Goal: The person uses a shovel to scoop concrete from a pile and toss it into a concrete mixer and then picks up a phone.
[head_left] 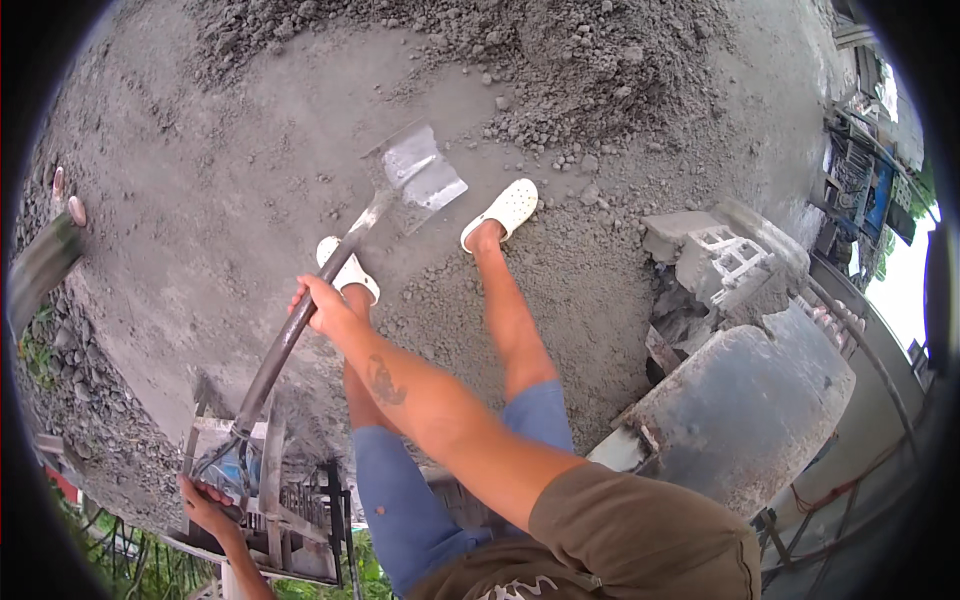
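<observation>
A shovel with a grey metal blade (420, 175) rests on the grey, sandy ground between my feet and a heap of lumpy grey mix (560, 70). My right hand (320, 305) grips the dark shaft (285, 350) about halfway up, with the tattooed forearm reaching across from the lower right. My left hand (205, 500) is closed on the handle end (228, 445) at the lower left. I stand in blue shorts and white clogs, one (505, 208) just right of the blade, the other (345, 270) partly hidden behind the shaft.
A hollow concrete block (730, 255) lies at the right, above a large grey, cement-caked metal machine (750, 410). A cement-crusted frame (275, 500) stands at the lower left. Loose stones (80, 380) line the left edge. A dark object (45, 265) enters at the left rim.
</observation>
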Available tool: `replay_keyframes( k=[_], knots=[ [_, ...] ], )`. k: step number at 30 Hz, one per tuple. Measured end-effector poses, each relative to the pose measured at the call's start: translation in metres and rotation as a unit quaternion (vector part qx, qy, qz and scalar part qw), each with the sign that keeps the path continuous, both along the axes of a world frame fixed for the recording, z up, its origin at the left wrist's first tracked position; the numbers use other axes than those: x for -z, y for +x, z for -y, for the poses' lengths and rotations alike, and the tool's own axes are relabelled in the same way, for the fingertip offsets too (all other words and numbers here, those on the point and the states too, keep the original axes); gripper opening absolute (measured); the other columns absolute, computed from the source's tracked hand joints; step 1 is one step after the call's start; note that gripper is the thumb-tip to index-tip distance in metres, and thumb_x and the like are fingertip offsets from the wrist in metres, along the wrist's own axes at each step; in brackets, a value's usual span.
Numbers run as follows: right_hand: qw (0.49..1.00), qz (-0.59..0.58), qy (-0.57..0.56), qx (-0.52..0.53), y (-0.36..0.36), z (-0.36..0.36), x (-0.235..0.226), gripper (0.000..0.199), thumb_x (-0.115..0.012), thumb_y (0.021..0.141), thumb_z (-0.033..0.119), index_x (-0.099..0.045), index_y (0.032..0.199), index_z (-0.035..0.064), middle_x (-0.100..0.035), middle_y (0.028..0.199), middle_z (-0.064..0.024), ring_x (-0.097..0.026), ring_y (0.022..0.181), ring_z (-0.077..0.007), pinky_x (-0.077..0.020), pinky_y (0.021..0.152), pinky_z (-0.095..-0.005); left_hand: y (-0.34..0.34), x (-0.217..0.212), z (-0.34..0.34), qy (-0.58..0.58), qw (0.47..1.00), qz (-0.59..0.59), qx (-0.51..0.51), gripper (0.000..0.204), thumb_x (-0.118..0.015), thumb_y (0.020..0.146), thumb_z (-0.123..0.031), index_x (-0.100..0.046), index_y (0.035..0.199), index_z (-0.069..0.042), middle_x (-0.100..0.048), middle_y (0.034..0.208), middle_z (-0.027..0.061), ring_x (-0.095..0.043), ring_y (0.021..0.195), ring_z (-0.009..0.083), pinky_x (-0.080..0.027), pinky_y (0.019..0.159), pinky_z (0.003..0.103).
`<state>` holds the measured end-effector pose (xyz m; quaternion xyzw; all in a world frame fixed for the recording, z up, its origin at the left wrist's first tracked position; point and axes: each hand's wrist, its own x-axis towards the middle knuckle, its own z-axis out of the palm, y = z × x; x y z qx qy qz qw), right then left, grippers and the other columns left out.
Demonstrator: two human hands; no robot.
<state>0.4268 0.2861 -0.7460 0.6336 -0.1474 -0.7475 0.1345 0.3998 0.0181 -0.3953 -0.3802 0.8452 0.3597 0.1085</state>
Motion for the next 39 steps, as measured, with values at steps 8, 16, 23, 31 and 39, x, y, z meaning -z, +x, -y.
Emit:
replay_keyframes(
  k=[8,16,23,31,39],
  knots=[
    [0.978,0.052,0.198,-0.034,0.045,-0.381,0.101,0.025,-0.060,0.087,0.007,-0.043,0.069,0.0104,-0.045,0.058,-0.0022,-0.046,0.052,-0.0178,-0.0482,0.058,-0.0387,0.016,0.164,-0.325,0.146,0.985,0.046,0.081,0.042,-0.056,0.099,-0.042,-0.048,0.075,-0.008,-0.046,0.056,0.0006,-0.046,0.042,0.0102,-0.037,0.039,0.026],
    [0.973,0.084,0.202,-0.076,0.090,-0.369,0.063,0.019,-0.060,0.089,0.012,-0.049,0.074,0.0109,-0.046,0.059,0.0014,-0.047,0.050,-0.0154,-0.0461,0.054,-0.0369,0.086,0.141,-0.309,0.220,0.973,0.048,0.046,0.039,-0.057,0.100,-0.034,-0.051,0.074,-0.005,-0.048,0.051,0.0030,-0.047,0.041,0.0109,-0.036,0.039,0.027],
    [0.977,0.088,0.193,0.003,0.114,-0.405,-0.064,0.021,-0.060,0.088,0.012,-0.049,0.071,0.0113,-0.046,0.057,0.0005,-0.049,0.051,-0.0169,-0.0479,0.056,-0.0385,0.070,0.052,-0.319,0.248,0.964,0.049,0.087,0.040,-0.055,0.099,-0.036,-0.049,0.072,-0.006,-0.048,0.050,0.0040,-0.047,0.037,0.0134,-0.038,0.036,0.028],
    [0.921,0.033,0.340,0.187,0.169,-0.547,-0.351,0.018,-0.063,0.082,0.010,-0.048,0.073,0.0107,-0.047,0.062,-0.0019,-0.051,0.058,-0.0201,-0.0499,0.069,-0.0446,0.019,-0.079,-0.422,0.409,0.886,0.022,0.219,0.039,-0.056,0.097,-0.034,-0.050,0.072,-0.005,-0.048,0.051,0.0052,-0.046,0.037,0.0146,-0.039,0.035,0.030],
    [0.697,-0.148,0.590,0.381,0.387,-0.668,-0.675,0.019,-0.064,0.082,0.009,-0.049,0.071,0.0112,-0.050,0.062,-0.0011,-0.050,0.059,-0.0160,-0.0465,0.069,-0.0373,0.071,-0.220,-0.657,0.570,0.663,-0.111,0.473,0.028,-0.052,0.098,-0.026,-0.054,0.082,-0.004,-0.058,0.061,0.0044,-0.057,0.047,0.0126,-0.046,0.043,0.027]
  ],
)
